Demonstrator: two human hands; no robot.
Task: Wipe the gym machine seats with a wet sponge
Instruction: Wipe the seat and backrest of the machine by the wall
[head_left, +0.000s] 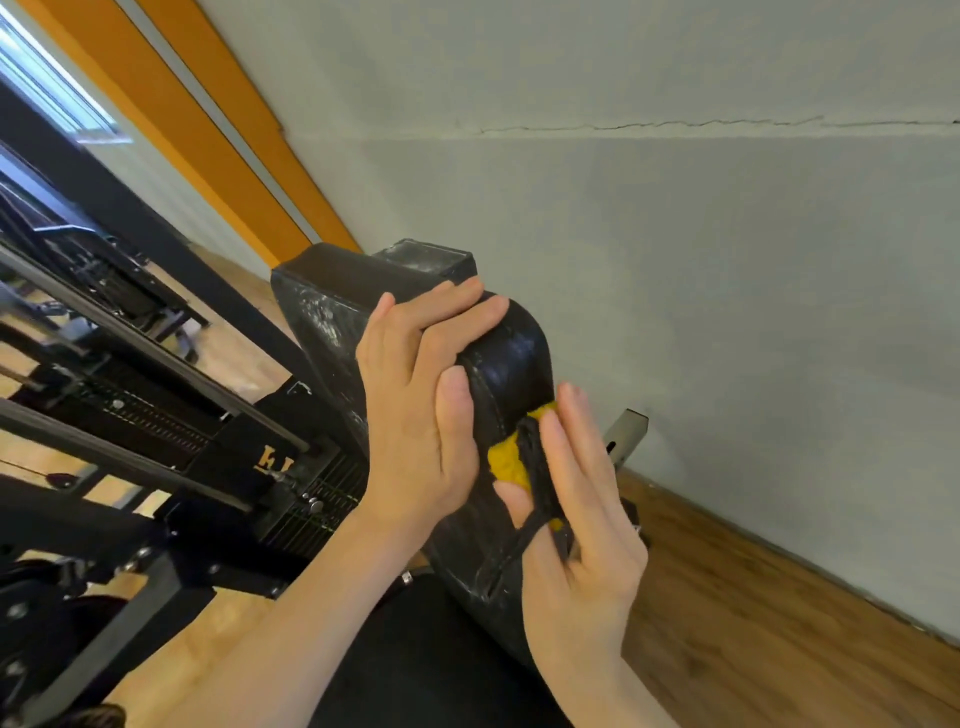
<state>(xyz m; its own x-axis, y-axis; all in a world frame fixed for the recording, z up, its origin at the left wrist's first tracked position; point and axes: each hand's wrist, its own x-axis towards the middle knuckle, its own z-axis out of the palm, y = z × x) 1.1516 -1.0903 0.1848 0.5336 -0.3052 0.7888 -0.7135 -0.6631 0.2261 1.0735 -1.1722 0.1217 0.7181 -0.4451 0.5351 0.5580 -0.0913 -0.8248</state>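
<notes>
- Standing along the left side, black machine frames run in slanted rails over a pale wooden floor, with an orange stripe on the wall above them.
- Next comes the left hand: its grip is released, fingers straight, laid flat over the top edge of the black padded seat, thumb pointing up along the pad's face.
- The seat pad stands tilted, its surface scuffed with whitish marks, a square black post end showing behind its top.
- Just right of the left thumb sits the yellow sponge, pressed against the pad's rounded right edge; a dark strap crosses over it.
- The right hand pinches the sponge between thumb and long fingers, so its grip is grasping the sponge.
- Farther right, a grey wall with a thin crack meets darker wood flooring.
</notes>
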